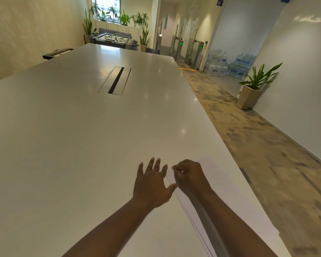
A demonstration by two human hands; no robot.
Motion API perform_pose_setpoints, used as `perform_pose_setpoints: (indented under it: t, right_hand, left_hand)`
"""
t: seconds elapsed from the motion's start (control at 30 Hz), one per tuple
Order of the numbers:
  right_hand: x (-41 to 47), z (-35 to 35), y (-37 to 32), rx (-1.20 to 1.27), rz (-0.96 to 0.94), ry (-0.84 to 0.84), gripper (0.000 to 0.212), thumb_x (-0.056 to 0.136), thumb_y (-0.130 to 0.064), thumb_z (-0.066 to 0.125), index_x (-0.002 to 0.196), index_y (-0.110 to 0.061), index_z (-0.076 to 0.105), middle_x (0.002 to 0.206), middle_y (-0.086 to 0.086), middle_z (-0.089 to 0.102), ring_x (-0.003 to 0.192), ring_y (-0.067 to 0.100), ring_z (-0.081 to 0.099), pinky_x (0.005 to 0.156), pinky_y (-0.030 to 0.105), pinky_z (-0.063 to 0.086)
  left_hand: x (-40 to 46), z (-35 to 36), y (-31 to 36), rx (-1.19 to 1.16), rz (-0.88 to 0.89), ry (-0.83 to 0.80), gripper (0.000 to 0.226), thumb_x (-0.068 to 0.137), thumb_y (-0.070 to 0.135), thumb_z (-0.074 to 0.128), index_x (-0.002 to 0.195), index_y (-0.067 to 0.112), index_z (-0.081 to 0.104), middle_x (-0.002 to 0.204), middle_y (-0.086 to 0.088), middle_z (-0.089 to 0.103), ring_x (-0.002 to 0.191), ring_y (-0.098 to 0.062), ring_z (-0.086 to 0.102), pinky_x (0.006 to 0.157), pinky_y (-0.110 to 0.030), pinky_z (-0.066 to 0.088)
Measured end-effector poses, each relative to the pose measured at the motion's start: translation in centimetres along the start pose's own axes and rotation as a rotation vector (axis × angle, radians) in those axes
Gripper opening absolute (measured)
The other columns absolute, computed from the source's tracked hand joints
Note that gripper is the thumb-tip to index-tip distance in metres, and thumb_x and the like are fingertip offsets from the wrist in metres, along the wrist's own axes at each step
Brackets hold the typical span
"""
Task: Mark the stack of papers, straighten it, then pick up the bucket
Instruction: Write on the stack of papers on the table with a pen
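We find the stack of papers [235, 197] at the counter's [82, 136] near right edge, under our right hand [189, 176] and just right of our left hand [152, 184]; sheets white, edges slightly fanned along the left side; left hand spread flat on the counter, fingers straight, thumb touching the stack's edge; right hand curled, fingertips pinching at the stack's far left corner; no bucket seen.
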State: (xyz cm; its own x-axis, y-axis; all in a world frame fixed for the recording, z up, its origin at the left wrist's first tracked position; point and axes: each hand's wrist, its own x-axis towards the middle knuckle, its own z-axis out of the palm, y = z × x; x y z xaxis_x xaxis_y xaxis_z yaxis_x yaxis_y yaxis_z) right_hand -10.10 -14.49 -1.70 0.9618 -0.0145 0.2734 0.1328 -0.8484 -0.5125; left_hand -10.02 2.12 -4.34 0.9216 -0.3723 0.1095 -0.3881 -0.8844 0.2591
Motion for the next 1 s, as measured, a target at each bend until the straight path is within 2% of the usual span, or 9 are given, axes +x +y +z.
perform_pose_setpoints:
  t: [0.07, 0.2, 0.27, 0.37, 0.5, 0.57, 0.7, 0.83, 1.0]
  right_hand:
    - [0.1, 0.0, 0.1, -0.013, 0.026, 0.032, 0.017, 0.093, -0.015, 0.066, 0.098, -0.012, 0.082, 0.097, 0.006, 0.076, 0.086, 0.013, 0.069, 0.071, 0.0, 0.033]
    - [-0.2, -0.2, 0.2, -0.019, -0.032, -0.038, 0.018, 0.092, -0.016, 0.065, 0.099, -0.014, 0.082, 0.099, 0.006, 0.076, 0.082, 0.006, 0.064, 0.074, 0.002, 0.037]
    - [-0.2, -0.5, 0.4, -0.039, 0.011, 0.034, 0.019, 0.092, -0.014, 0.064, 0.098, -0.013, 0.082, 0.098, 0.007, 0.076, 0.085, 0.012, 0.067, 0.076, 0.009, 0.043]
    - [-0.5, -0.3, -0.2, -0.026, -0.072, -0.034, 0.019, 0.092, -0.013, 0.064, 0.096, -0.012, 0.082, 0.094, 0.007, 0.075, 0.081, 0.01, 0.064, 0.078, 0.019, 0.049]
    - [-0.3, -1.2, 0.9, -0.025, -0.021, -0.013, 0.016, 0.091, -0.015, 0.067, 0.098, -0.014, 0.082, 0.096, 0.006, 0.077, 0.082, 0.009, 0.068, 0.072, -0.001, 0.036]
    - [-0.1, -1.6, 1.1, -0.023, 0.009, 0.035, 0.016, 0.091, -0.016, 0.068, 0.097, -0.015, 0.082, 0.095, 0.005, 0.077, 0.08, 0.008, 0.067, 0.071, -0.003, 0.035]
    - [-1.5, -0.6, 0.3, 0.015, -0.082, 0.058, 0.015, 0.09, -0.016, 0.068, 0.096, -0.019, 0.081, 0.092, -0.004, 0.076, 0.078, 0.002, 0.064, 0.074, 0.006, 0.046]
    - [-2.4, 0.4, 1.2, 0.053, -0.072, 0.138, 0.014, 0.09, -0.013, 0.069, 0.099, -0.017, 0.08, 0.094, -0.004, 0.076, 0.083, 0.004, 0.066, 0.079, 0.024, 0.057]
    - [-2.4, 0.7, 1.3, 0.031, -0.028, 0.179, 0.015, 0.091, -0.011, 0.069, 0.101, -0.015, 0.08, 0.096, -0.001, 0.076, 0.086, 0.009, 0.067, 0.081, 0.023, 0.056]
  left_hand:
    - [0.0, -0.1, 0.1, -0.001, -0.006, 0.003, 0.081, 0.088, 0.072, 0.028, 0.156, 0.03, 0.018, 0.165, 0.0, 0.006, 0.152, -0.018, -0.007, 0.122, -0.052, -0.002]
    - [0.0, -0.1, 0.1, -0.007, -0.009, -0.009, 0.08, 0.088, 0.07, 0.029, 0.157, 0.03, 0.018, 0.166, 0.0, 0.005, 0.152, -0.017, -0.008, 0.122, -0.051, -0.002]
    - [0.0, -0.2, 0.2, -0.007, -0.017, -0.01, 0.081, 0.088, 0.072, 0.029, 0.156, 0.031, 0.018, 0.165, 0.001, 0.005, 0.152, -0.017, -0.008, 0.122, -0.051, -0.001]
    - [0.0, -0.2, 0.2, 0.004, -0.011, -0.008, 0.079, 0.089, 0.07, 0.029, 0.157, 0.031, 0.018, 0.166, 0.0, 0.005, 0.152, -0.017, -0.007, 0.122, -0.051, -0.001]
    - [0.0, -0.3, 0.3, -0.009, -0.015, -0.014, 0.081, 0.088, 0.072, 0.029, 0.156, 0.031, 0.017, 0.165, 0.001, 0.004, 0.152, -0.017, -0.008, 0.122, -0.051, -0.003]
    - [0.0, -0.3, 0.3, -0.01, -0.013, -0.014, 0.081, 0.088, 0.073, 0.029, 0.156, 0.031, 0.018, 0.165, 0.0, 0.004, 0.152, -0.017, -0.008, 0.122, -0.051, -0.003]
    - [-0.2, -0.1, 0.2, -0.004, 0.003, 0.013, 0.08, 0.089, 0.073, 0.027, 0.157, 0.031, 0.017, 0.165, -0.001, 0.006, 0.152, -0.017, -0.007, 0.122, -0.05, 0.0]
    - [-0.3, 0.1, 0.0, -0.056, 0.038, 0.051, 0.079, 0.091, 0.071, 0.027, 0.157, 0.03, 0.016, 0.165, 0.0, 0.006, 0.152, -0.013, -0.006, 0.124, -0.046, 0.002]
    - [-0.2, -0.3, 0.3, -0.045, 0.044, 0.013, 0.077, 0.09, 0.071, 0.027, 0.155, 0.03, 0.025, 0.163, 0.01, 0.018, 0.152, -0.011, 0.0, 0.123, -0.045, 0.001]
